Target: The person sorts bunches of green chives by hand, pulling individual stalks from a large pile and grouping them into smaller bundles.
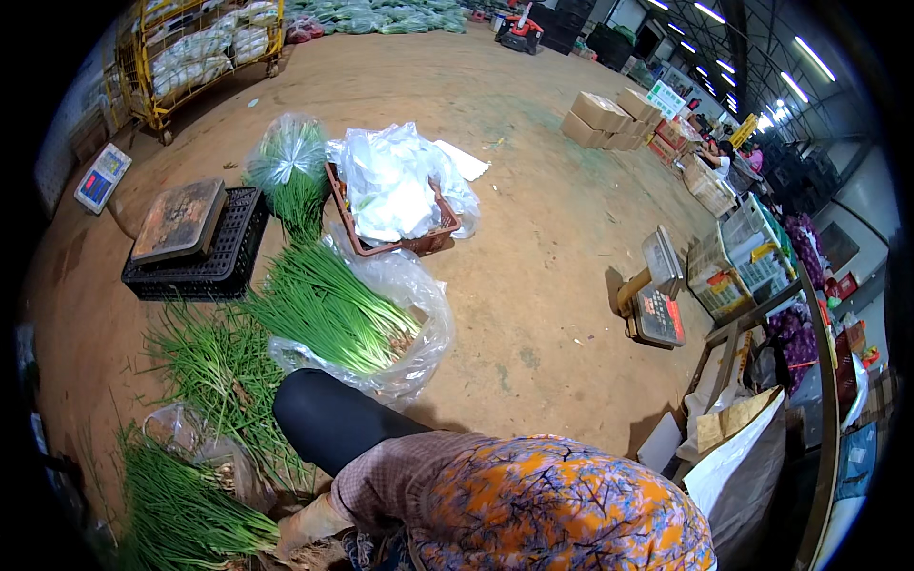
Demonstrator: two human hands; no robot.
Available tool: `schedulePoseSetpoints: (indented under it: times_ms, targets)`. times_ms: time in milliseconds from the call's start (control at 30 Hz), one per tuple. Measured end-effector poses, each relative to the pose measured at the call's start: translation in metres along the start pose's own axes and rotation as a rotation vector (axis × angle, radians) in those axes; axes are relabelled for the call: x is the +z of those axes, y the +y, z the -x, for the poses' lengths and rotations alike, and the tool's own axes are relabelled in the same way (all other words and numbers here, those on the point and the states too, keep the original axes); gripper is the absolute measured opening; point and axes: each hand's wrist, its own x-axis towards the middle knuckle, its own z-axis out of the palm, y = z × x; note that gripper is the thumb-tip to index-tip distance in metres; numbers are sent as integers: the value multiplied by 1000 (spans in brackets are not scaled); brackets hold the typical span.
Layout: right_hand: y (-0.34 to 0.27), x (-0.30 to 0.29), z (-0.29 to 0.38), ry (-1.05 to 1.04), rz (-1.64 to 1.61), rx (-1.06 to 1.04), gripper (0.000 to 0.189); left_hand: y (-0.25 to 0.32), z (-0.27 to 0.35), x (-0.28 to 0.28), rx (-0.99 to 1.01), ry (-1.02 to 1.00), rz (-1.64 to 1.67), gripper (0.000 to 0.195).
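My right hand (310, 527) is low at the left, against the pale stem ends of a bunch of green onions (193, 503). Its fingertips are partly hidden, so whether they grip the stems is unclear. My left hand is out of view. Just beyond that bunch, a clear plastic bag (239, 464) lies crumpled. Loose green onion leaves (221, 371) are strewn on the floor beside my dark-clad knee (335, 417). Past the knee, an opened clear plastic bag (428, 321) holds a large heap of green onions (343, 307), roots towards the right.
A platform scale (178, 218) rests on a black crate (243, 235). Behind are a bagged green onion bundle (289, 164) and a brown basket (428, 246) of plastic bags. Another scale (657, 310) stands right, near white crates (753, 243). A yellow cage trolley (161, 107) is at far left.
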Motion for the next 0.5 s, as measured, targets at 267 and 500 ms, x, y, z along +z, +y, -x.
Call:
schedulePoseSetpoints:
  times_ms: [267, 500]
  targets:
    - [-5, -19, -7, 92, -366, 33, 69, 4, -3, -3, 6, -3, 0, 53]
    - [-17, -29, -15, 181, -459, -36, 73, -1, 2, 5, 1, -16, 10, 52]
